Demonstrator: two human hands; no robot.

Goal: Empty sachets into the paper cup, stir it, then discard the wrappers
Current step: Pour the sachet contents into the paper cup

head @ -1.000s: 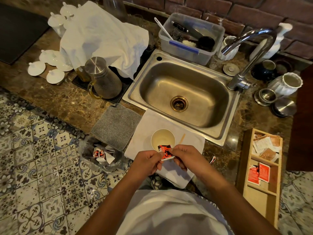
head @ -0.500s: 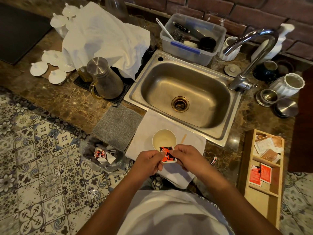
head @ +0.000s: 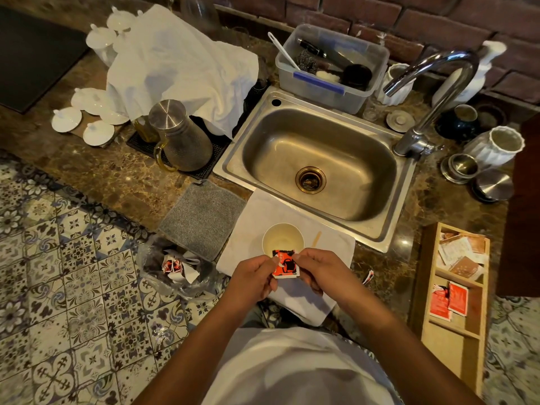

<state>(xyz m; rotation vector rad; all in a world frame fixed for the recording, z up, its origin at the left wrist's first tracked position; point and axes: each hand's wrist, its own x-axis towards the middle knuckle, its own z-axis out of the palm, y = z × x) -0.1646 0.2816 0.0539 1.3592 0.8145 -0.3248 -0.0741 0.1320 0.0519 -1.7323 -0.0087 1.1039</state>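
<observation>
Centrally, head view: small red-and-black sachet (head: 285, 263) pinched at its top corners by left hand (head: 253, 277) and right hand (head: 317, 270), poised just over near rim of pale paper cup (head: 283, 239) for tearing. Wooden stirrer (head: 316, 239) beside cup; clear bag of spent wrappers (head: 178, 267) left; steel sink (head: 317, 168) behind.

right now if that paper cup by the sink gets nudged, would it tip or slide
The small white paper cup is likely light, so a nudge would probably shift it. It stands upright on a white cloth, which may grip its base and favour tipping over sliding. How full it is cannot be told, so spill risk is uncertain.
</observation>
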